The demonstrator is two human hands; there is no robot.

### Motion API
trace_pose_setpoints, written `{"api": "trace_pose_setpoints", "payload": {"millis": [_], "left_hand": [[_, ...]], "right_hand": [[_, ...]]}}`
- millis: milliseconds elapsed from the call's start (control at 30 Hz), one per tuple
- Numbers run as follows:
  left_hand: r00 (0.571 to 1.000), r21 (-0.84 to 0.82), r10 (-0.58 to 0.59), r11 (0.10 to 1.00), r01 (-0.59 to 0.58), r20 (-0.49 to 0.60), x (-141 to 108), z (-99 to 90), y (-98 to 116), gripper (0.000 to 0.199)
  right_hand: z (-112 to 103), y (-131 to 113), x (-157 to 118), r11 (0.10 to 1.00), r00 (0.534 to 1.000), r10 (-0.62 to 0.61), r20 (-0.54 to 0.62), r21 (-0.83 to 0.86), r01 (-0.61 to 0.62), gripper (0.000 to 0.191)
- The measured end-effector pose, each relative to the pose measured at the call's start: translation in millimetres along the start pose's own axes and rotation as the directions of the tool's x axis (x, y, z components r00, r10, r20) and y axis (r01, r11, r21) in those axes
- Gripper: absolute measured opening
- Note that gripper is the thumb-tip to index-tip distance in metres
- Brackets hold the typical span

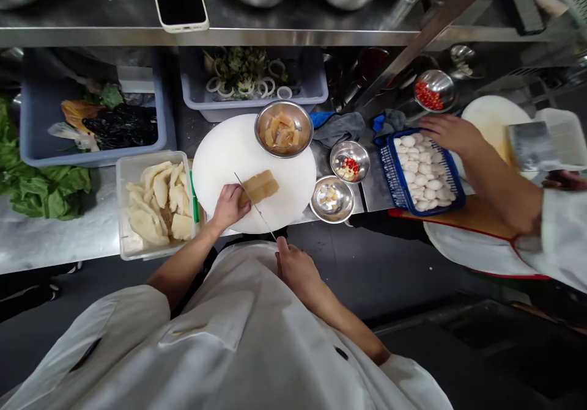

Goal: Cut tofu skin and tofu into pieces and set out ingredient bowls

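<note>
On the round white cutting board (217,147) lies a tan, slightly glossy block of food (263,185). My left hand (230,206) holds down its left end with bent fingers. In my right hand (297,269) is the handle of a knife (259,211), gripped at the board's near edge. Its thin blade runs up and to the left across the block, close to my left fingertips. At the board's far right, a steel bowl (258,135) contains cut tan pieces (283,130) that look alike.
Left of the board stands a plastic tub (120,214) of pale slices. Two small steel bowls, one with chopped red and pale bits (347,168), sit at right. A co-worker's hand (443,130) reaches over a blue basket (389,181) of white pieces; their other hand holds a cleaver (532,146).
</note>
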State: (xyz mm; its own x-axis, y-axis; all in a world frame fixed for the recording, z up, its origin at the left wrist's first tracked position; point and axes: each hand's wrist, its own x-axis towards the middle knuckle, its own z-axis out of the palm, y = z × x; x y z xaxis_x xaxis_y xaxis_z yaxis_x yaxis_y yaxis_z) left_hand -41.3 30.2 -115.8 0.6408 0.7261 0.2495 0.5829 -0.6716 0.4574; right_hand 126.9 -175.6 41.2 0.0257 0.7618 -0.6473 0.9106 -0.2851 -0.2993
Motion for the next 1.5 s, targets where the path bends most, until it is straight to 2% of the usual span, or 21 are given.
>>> {"api": "trace_pose_setpoints", "payload": {"millis": [233,400,467,533,633,700,767,867,967,1033,1100,1200,1267,1333,1500], "left_hand": [[0.999,-0.023,0.017,1.0,-0.018,-0.035,0,1.1,-1,0.025],[0.999,-0.023,0.02,1.0,-0.021,-0.034,1,0.8,1,0.026],[1.0,-0.013,0.005,1.0,-0.005,-0.007,1,-1.9,3,0.026],[1.0,-0.009,-0.018,1.0,0.018,0.02,2,-6.3,5,0.025],[0.995,-0.017,-0.08,0.997,0.081,0.054,10,-15.2,9,0.024],[0.991,-0.026,-0.123,0.992,0.125,0.061,23,-21.0,14,0.023],[0.989,-0.037,-0.144,0.989,0.145,0.04,45,-24.9,21,0.022],[0.991,-0.036,-0.129,0.991,0.128,-0.025,88,-26.0,34,0.02],[0.996,-0.007,-0.076,0.997,0.076,-0.037,139,-24.1,42,0.022],[0.999,0.03,-0.016,0.999,0.015,0.04,174,-23.6,43,0.026],[0.978,0.087,0.066,0.993,-0.084,0.196,207,-23.8,41,0.029],[0.876,0.17,0.174,0.946,-0.275,0.45,245,-23.5,33,0.039],[0.816,0.206,0.2,0.91,-0.36,0.542,260,-22.2,26,0.045],[0.797,0.239,0.194,0.89,-0.389,0.573,266,-20.6,19,0.044],[0.822,0.271,0.17,0.891,-0.363,0.544,260,-18.2,8,0.026]], "right_hand": [[-2,3,-5,1.0,1.0,-0.008,-0.03,0.012,0.008,0.03],[8,7,40,0.995,0.996,-0.078,-0.051,0.061,0.081,0.023],[16,16,57,0.987,0.989,-0.111,-0.102,0.102,0.121,0.021],[27,33,62,0.971,0.971,-0.153,-0.185,0.153,0.182,0.02],[48,69,51,0.932,0.896,-0.187,-0.402,0.216,0.291,0.026],[63,94,45,0.924,0.829,-0.11,-0.549,0.251,0.289,0.032],[72,114,47,0.928,0.776,0.031,-0.63,0.306,0.211,0.035],[71,133,69,0.917,0.718,0.212,-0.663,0.389,0.088,0.038],[56,143,97,0.899,0.683,0.289,-0.67,0.435,0.046,0.044],[45,147,110,0.885,0.678,0.319,-0.663,0.465,0.039,0.048],[38,151,115,0.869,0.682,0.332,-0.652,0.492,0.048,0.05],[33,153,114,0.852,0.687,0.331,-0.647,0.518,0.077,0.047],[33,151,111,0.848,0.688,0.336,-0.643,0.524,0.076,0.045],[33,149,110,0.85,0.693,0.332,-0.64,0.521,0.074,0.042],[34,145,111,0.865,0.701,0.283,-0.655,0.489,0.108,0.034]]}}
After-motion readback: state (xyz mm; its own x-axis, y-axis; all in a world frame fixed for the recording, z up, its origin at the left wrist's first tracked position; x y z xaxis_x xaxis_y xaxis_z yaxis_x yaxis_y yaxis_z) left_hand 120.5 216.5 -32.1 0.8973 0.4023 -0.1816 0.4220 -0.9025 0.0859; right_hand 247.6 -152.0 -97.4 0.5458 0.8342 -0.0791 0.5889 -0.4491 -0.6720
